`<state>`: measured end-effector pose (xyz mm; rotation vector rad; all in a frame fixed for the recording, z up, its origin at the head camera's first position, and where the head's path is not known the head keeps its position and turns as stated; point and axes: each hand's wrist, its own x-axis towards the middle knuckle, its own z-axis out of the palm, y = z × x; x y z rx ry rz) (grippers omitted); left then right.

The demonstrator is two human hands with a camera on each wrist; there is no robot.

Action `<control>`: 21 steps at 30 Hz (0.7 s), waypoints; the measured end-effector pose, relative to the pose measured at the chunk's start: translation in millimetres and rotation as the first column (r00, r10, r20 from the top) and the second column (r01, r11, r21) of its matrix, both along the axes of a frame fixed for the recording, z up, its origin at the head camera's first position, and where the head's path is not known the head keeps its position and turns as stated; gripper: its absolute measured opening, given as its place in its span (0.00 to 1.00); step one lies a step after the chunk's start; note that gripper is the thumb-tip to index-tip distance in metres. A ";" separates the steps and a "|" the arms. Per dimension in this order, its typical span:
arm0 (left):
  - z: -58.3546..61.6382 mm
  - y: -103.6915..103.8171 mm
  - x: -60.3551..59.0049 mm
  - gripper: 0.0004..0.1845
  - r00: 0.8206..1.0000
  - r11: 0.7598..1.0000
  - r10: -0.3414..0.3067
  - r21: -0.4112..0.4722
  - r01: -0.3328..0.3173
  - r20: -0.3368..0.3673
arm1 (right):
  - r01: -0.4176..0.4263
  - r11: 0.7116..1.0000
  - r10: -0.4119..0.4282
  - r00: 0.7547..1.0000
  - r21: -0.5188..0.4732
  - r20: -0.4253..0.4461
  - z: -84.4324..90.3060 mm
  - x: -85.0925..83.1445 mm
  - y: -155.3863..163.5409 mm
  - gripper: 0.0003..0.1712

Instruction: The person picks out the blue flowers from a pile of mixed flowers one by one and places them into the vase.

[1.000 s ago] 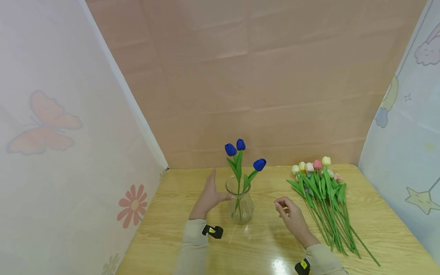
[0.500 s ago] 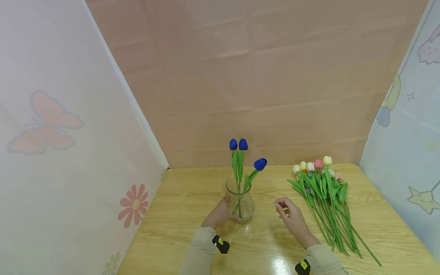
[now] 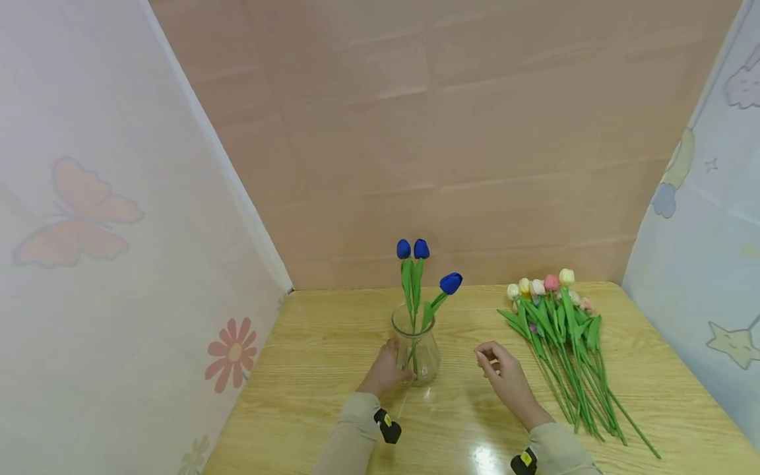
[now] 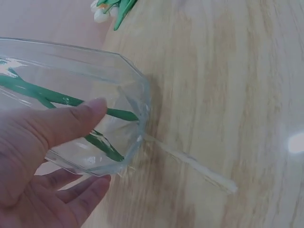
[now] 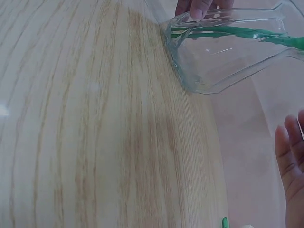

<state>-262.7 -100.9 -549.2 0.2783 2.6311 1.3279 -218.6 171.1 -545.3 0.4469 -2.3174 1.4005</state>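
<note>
Head: glass vase at table centre, three blue tulips inside. Left hand at its 8 o'clock, fingers curled round base — a second ago flat at rim.

Left wrist: thumb presses glass; smooth, fragile, slippery — grip low.

Right wrist: right hand empty, fingers loose; bunch at 3 o'clock.
</note>
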 end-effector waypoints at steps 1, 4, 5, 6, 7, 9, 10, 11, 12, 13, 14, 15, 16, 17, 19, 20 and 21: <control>1.1 0.8 -0.3 0.47 1.000 1.000 -0.006 0.007 0.006 0.000 | 0.000 1.000 0.000 1.000 -0.001 0.002 -0.3 0.2 0.2 0.05; 4.2 6.1 -2.1 0.48 1.000 1.000 -0.021 0.006 0.021 0.003 | -0.002 1.000 0.002 1.000 0.005 -0.002 -1.0 0.8 0.4 0.05; 3.7 8.6 -3.8 0.47 1.000 1.000 -0.027 -0.013 0.027 -0.008 | -0.003 1.000 0.003 1.000 0.008 -0.004 -1.3 1.0 0.3 0.05; 3.0 11.5 -5.4 0.47 1.000 0.999 -0.026 -0.027 0.026 -0.013 | -0.002 1.000 0.002 1.000 0.012 -0.007 -1.5 1.4 0.0 0.06; 2.6 14.6 -6.7 0.46 0.999 0.999 -0.027 -0.045 0.026 -0.020 | 0.000 1.000 0.000 1.000 0.017 -0.008 -1.6 1.8 -0.2 0.05; 1.5 21.3 -9.9 0.45 0.999 0.996 -0.020 -0.088 0.016 -0.045 | 0.008 1.000 -0.008 1.000 0.024 -0.013 -1.4 1.9 -0.7 0.05; 1.2 24.5 -11.5 0.45 0.998 0.995 -0.015 -0.097 0.009 -0.056 | 0.012 1.000 -0.011 1.000 0.026 -0.012 -1.3 2.1 -0.7 0.05; 0.3 27.8 -12.8 0.44 0.998 0.996 -0.006 -0.090 0.000 -0.063 | 0.017 0.999 -0.017 1.000 0.030 -0.011 -1.6 2.0 -0.4 0.05; 0.6 31.2 -13.8 0.44 0.998 0.997 0.007 -0.078 -0.012 -0.062 | 0.022 0.999 -0.021 1.000 0.032 -0.010 -1.8 1.8 0.0 0.05; 0.4 34.5 -14.8 0.44 0.997 0.997 0.018 -0.073 -0.023 -0.073 | 0.026 0.999 -0.025 1.000 0.035 -0.010 -1.9 1.5 0.5 0.04; 0.0 37.9 -16.0 0.44 0.996 0.998 0.030 -0.061 -0.035 -0.080 | 0.030 0.999 -0.030 1.000 0.036 -0.011 -2.0 1.3 1.0 0.04; -1.3 41.2 -17.4 0.44 0.995 0.998 0.042 -0.048 -0.046 -0.089 | 0.034 0.999 -0.033 0.999 0.036 -0.013 -2.1 1.1 1.6 0.04; -2.7 44.4 -18.7 0.44 0.994 0.998 0.053 -0.038 -0.057 -0.098 | 0.037 0.998 -0.036 0.999 0.041 -0.015 -2.3 1.2 2.1 0.04; -3.9 47.7 -19.9 0.43 0.992 0.997 0.062 -0.032 -0.066 -0.109 | 0.041 0.998 -0.040 0.999 0.042 -0.020 -2.5 1.0 2.6 0.04; -5.5 53.5 -21.9 0.44 0.990 0.997 0.077 -0.007 -0.078 -0.117 | 0.045 0.998 -0.044 0.999 0.039 -0.031 -2.4 1.2 3.2 0.05; -6.2 56.2 -23.0 0.44 0.990 0.997 0.082 -0.001 -0.082 -0.111 | 0.047 0.998 -0.046 0.998 0.038 -0.036 -2.4 1.2 3.4 0.05; -7.1 58.5 -24.0 0.44 0.991 0.996 0.087 0.014 -0.086 -0.105 | 0.046 0.998 -0.044 0.998 0.037 -0.041 -2.6 1.3 3.6 0.05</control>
